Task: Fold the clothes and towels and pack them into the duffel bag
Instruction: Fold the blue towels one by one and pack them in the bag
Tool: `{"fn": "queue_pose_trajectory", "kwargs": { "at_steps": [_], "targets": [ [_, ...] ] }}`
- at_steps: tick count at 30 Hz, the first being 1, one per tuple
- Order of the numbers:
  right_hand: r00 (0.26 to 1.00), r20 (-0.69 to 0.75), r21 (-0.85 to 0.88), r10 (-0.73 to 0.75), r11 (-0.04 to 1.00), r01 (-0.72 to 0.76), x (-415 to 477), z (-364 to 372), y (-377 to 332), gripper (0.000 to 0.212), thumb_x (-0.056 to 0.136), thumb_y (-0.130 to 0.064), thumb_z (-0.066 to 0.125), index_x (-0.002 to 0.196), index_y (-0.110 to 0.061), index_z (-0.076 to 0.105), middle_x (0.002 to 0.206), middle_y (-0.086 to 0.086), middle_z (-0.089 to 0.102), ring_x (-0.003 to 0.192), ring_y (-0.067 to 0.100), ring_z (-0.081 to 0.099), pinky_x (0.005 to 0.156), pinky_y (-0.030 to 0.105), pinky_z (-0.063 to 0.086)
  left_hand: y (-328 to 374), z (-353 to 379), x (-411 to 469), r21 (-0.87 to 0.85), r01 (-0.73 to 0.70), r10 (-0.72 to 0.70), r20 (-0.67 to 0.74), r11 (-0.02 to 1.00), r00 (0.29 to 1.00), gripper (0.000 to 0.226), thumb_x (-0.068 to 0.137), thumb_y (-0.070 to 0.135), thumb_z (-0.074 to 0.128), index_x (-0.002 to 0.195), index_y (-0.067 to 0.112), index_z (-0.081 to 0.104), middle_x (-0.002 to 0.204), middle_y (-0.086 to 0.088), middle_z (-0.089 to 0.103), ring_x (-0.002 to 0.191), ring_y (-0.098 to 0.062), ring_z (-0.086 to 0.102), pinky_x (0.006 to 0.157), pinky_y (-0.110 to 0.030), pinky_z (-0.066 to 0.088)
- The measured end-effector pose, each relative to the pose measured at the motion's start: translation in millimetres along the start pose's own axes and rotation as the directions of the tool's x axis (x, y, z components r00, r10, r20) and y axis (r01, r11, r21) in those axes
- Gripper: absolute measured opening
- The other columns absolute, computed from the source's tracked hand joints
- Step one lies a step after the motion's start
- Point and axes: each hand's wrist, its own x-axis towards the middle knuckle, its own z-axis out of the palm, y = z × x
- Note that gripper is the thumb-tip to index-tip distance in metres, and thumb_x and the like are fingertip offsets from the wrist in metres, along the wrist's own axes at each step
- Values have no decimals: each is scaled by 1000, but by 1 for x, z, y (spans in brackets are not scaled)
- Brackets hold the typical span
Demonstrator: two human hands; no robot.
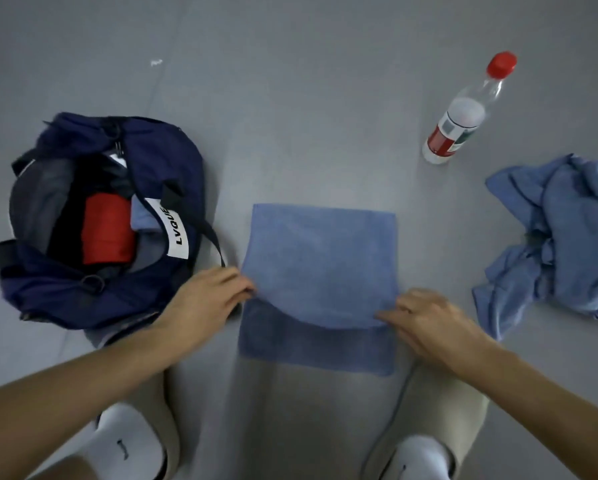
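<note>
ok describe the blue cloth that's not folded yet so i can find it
Start at the flat blue towel in the middle of the grey floor, then look to the far right. Nearer the person than the red-capped bottle lies the crumpled blue cloth. Unlike the towel, it is a wrinkled, bunched heap, not a smooth rectangle.

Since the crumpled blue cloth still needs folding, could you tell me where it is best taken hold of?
Probably pinch the crumpled blue cloth at its flatter near-left flap, coming in from the left over bare floor; the rest is bunched into folds with no clear edge showing.
</note>
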Motion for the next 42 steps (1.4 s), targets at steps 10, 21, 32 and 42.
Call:
{"fn": "queue_pose_trajectory", "kwargs": {
  "at_steps": [10,21,32,42],
  "targets": [
    [930,368,40,14,999,-31,-19,85,-25,33,43,-42,87,70,-34,69,62,-13,59,58,7,62,52,17,48,-4,61,-48,109,-187,156,249,976,956,8,73,30,64,80,33,68,77,13,60,65,-13,60,56,-26,49],
    [970,-7,152,245,959,-241,58,79,1,52,94,-39,64,136,-10,60,137,14,59,128,36,56,102,43,51,2,103,45,55,-18,17,28,998,999,47,106,35,32,143,17,54,142,-3,51,128,-26,51,106,-38,43],
    [911,146,-133,386,920,-368,128,85,106,88,90,-76,3,160,-22,0,167,2,-4,153,25,-10,123,51,0,-19,133,167,198,270,-301,147,942,942,73,92,75,-4,153,41,-24,165,-1,-23,147,-17,-33,118,-48,-24],
    [906,116,-131,407,911,-392,139,69,128,74,94,-67,1,158,-31,-6,167,-1,-8,153,22,-10,123,46,-4,-64,109,188,180,191,-224,186,965,957,69,91,77,-7,152,47,-21,164,6,-27,149,-13,-29,122,-51,-14]
  ]
}}
